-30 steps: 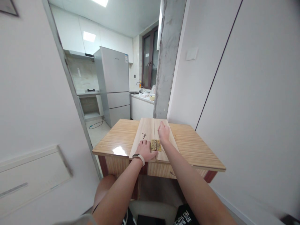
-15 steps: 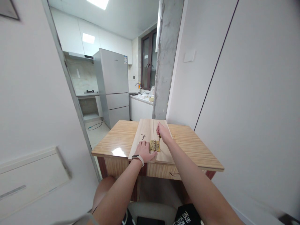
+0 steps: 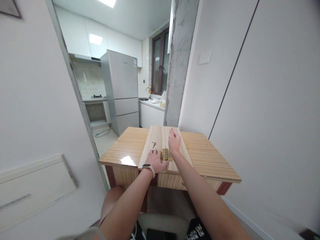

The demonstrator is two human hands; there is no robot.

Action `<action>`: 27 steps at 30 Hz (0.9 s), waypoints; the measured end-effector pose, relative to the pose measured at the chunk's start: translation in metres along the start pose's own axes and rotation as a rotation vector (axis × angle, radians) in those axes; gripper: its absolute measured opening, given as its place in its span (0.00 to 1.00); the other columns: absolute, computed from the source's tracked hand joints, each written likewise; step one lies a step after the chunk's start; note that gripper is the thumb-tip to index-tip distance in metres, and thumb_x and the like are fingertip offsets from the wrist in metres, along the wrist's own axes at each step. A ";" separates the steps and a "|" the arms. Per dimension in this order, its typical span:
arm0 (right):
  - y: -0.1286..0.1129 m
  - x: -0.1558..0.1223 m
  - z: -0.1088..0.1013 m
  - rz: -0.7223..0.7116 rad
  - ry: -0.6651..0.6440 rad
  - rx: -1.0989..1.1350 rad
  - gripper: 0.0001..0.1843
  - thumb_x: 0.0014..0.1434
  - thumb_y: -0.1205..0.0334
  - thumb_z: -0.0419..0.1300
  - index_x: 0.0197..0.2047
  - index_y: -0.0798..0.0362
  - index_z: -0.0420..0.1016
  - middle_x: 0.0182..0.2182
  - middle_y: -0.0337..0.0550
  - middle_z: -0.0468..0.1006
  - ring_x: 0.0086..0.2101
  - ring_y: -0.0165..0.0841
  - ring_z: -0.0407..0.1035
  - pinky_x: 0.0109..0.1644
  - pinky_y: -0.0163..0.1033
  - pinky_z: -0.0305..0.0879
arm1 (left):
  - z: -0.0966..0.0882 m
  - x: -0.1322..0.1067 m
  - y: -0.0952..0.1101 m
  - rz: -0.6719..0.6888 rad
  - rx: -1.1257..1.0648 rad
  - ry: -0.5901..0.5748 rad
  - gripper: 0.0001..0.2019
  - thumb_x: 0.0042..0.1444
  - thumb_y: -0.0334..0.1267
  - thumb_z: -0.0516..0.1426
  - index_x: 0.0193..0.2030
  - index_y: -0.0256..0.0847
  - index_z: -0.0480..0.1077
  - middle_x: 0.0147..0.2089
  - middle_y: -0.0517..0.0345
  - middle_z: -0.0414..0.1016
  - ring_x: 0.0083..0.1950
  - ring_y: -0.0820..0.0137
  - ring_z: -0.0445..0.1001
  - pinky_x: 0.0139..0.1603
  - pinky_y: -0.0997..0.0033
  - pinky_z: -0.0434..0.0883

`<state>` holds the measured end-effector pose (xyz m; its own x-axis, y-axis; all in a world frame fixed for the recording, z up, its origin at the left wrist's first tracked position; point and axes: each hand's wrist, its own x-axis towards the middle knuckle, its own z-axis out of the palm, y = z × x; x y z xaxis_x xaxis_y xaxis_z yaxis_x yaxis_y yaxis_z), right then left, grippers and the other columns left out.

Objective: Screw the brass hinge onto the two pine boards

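Two pale wooden boards (image 3: 153, 136) lie side by side on the desk, with a brass hinge (image 3: 164, 154) across their seam. My left hand (image 3: 155, 160) rests with spread fingers on the left board, its thumb by the hinge's near edge. Over the right board my right hand (image 3: 174, 141) is closed in a fist just above the hinge's right leaf. The fist and wrist now hide its screwdriver, whose thin shaft showed below the fist a moment earlier. A few small screws (image 3: 154, 144) lie on the left board beyond my left fingers.
The boards lie across a striped wooden desk (image 3: 210, 156) with drawers below its front edge. A wall stands close on the right. Beyond the desk are a grey concrete pillar (image 3: 178, 66), a silver fridge (image 3: 125, 80) and a kitchen counter (image 3: 152, 104) with a sink.
My right fist has turned and its forearm has swung inward, covering the screwdriver shaft that was visible. My left hand stays on the left board. The view has shifted slightly.
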<state>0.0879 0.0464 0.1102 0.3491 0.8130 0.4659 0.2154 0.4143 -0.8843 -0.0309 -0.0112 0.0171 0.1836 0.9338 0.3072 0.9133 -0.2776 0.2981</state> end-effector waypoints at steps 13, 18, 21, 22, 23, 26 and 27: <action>0.007 0.031 -0.013 0.143 -0.601 0.176 0.30 0.60 0.38 0.59 0.17 0.47 0.54 0.13 0.31 0.55 0.17 0.26 0.48 0.22 0.35 0.47 | 0.000 0.000 0.001 -0.028 -0.005 -0.013 0.33 0.57 0.68 0.52 0.57 0.44 0.68 0.61 0.42 0.68 0.65 0.46 0.61 0.66 0.48 0.56; 0.008 0.020 -0.002 0.069 -0.110 0.010 0.30 0.65 0.35 0.50 0.21 0.47 0.58 0.16 0.36 0.63 0.20 0.31 0.56 0.26 0.38 0.51 | 0.000 0.001 -0.001 -0.007 0.008 -0.001 0.34 0.57 0.69 0.51 0.58 0.44 0.68 0.61 0.42 0.68 0.64 0.46 0.61 0.65 0.48 0.58; 0.004 0.005 0.005 -0.004 0.122 -0.066 0.30 0.67 0.35 0.49 0.22 0.48 0.60 0.19 0.37 0.67 0.24 0.32 0.59 0.30 0.38 0.53 | 0.000 0.001 -0.001 -0.008 0.015 -0.007 0.34 0.57 0.67 0.52 0.60 0.44 0.67 0.61 0.42 0.68 0.64 0.46 0.61 0.65 0.48 0.58; 0.003 0.000 0.006 -0.019 0.153 -0.067 0.30 0.67 0.35 0.49 0.23 0.48 0.60 0.20 0.37 0.67 0.25 0.32 0.60 0.31 0.38 0.53 | 0.000 0.001 -0.001 -0.009 0.018 -0.007 0.33 0.57 0.67 0.52 0.60 0.44 0.67 0.61 0.42 0.68 0.64 0.46 0.61 0.65 0.48 0.59; 0.002 -0.004 0.008 -0.029 0.167 -0.061 0.30 0.68 0.36 0.48 0.24 0.48 0.61 0.21 0.38 0.68 0.26 0.32 0.60 0.32 0.38 0.54 | 0.000 0.001 -0.001 -0.009 0.022 -0.007 0.33 0.57 0.66 0.52 0.60 0.44 0.67 0.61 0.42 0.68 0.64 0.46 0.62 0.64 0.48 0.59; 0.001 -0.011 0.011 -0.023 0.170 -0.063 0.29 0.70 0.38 0.45 0.24 0.48 0.60 0.21 0.39 0.68 0.26 0.33 0.60 0.31 0.39 0.52 | -0.001 0.001 0.000 -0.002 0.025 -0.008 0.33 0.57 0.67 0.51 0.59 0.45 0.67 0.61 0.42 0.68 0.63 0.46 0.62 0.64 0.48 0.59; 0.001 -0.011 0.012 -0.011 0.167 -0.076 0.29 0.70 0.39 0.44 0.24 0.48 0.60 0.20 0.39 0.68 0.25 0.34 0.60 0.31 0.39 0.51 | -0.001 0.001 0.000 -0.002 0.026 -0.008 0.34 0.57 0.68 0.51 0.59 0.45 0.67 0.61 0.42 0.68 0.63 0.46 0.62 0.64 0.48 0.59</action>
<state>0.0737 0.0427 0.1042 0.4918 0.7264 0.4801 0.2862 0.3859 -0.8770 -0.0314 -0.0103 0.0184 0.1846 0.9362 0.2990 0.9227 -0.2698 0.2752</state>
